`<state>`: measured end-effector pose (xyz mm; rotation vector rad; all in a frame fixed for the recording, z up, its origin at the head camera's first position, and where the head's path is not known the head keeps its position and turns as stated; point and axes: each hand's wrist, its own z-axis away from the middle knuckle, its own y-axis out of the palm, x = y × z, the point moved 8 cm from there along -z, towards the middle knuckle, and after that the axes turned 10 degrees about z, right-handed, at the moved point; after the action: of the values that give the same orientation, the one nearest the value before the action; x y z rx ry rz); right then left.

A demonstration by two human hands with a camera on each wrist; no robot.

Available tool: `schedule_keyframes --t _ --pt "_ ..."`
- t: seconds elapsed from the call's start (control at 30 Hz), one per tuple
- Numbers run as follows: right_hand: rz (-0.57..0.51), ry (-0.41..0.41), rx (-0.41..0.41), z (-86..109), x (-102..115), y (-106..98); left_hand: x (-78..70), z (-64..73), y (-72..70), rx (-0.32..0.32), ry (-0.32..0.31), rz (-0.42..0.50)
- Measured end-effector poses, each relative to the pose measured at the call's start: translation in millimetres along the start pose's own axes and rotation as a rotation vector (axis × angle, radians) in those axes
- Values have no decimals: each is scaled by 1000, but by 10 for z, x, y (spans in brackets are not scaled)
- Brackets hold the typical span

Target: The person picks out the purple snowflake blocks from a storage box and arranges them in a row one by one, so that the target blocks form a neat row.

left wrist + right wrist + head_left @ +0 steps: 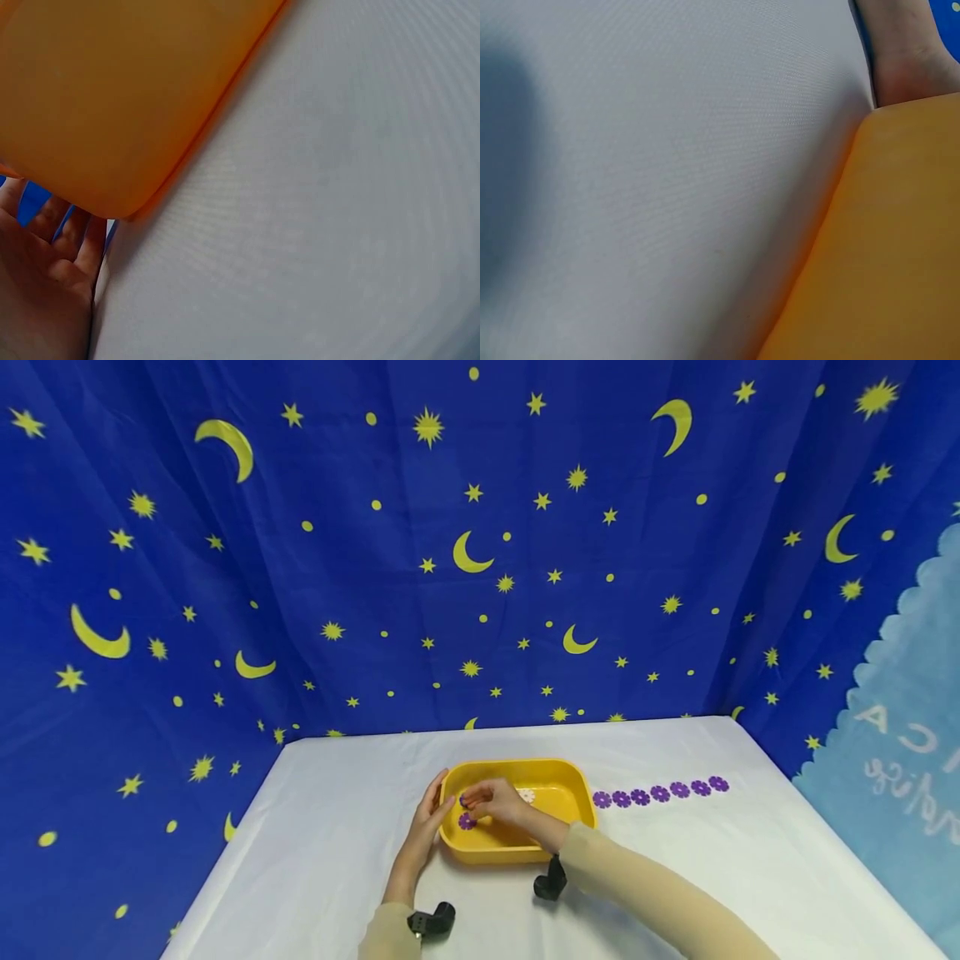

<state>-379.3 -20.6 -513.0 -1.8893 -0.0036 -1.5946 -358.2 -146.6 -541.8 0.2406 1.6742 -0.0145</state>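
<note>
A yellow plastic tub (517, 857) stands on the table. My left hand (429, 818) holds its left end, thumb at the rim and fingers along the outer wall. In the left wrist view those fingers (91, 244) lie against the tub's corner. My right hand (497, 802) reaches down inside the tub with bent fingers, a purple flower-shaped disc (463, 802) at the fingertips and partly hidden by them. Another purple flower disc (466, 822) lies just below that hand. Behind the hand a white flower disc (527, 795) shows in the tub. The right wrist view shows only wrist and tub wall.
Several purple flower discs (660, 793) form a row on the white tablecloth (675, 877), running right from the tub's right side. A blue curtain (360, 568) with yellow moons and stars stands behind the table. A light blue cloth (900, 710) hangs at the right.
</note>
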Motion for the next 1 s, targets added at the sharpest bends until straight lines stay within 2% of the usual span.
schedule_keyframes --t 0.17,0.3,0.57,0.7,0.77,0.9,1.0 --pt "46 -9 -3 -10 2 -7 -20 -14 -3 -10 -1 1" --pt "117 -40 28 -26 10 26 -19 -11 -6 -15 -15 10" --pt "228 -145 93 -22 44 103 15 -8 -30 -26 -38 7" --pt "275 -144 114 -4 52 116 22 -3 -24 -26 -37 16" --pt "295 -138 122 0 50 123 -45 29 7 -16 -42 11" --pt "316 -143 136 7 61 127 -66 43 27 -12 -51 11" --pt "334 -160 137 11 74 127 10 10 6 -22 -43 12"
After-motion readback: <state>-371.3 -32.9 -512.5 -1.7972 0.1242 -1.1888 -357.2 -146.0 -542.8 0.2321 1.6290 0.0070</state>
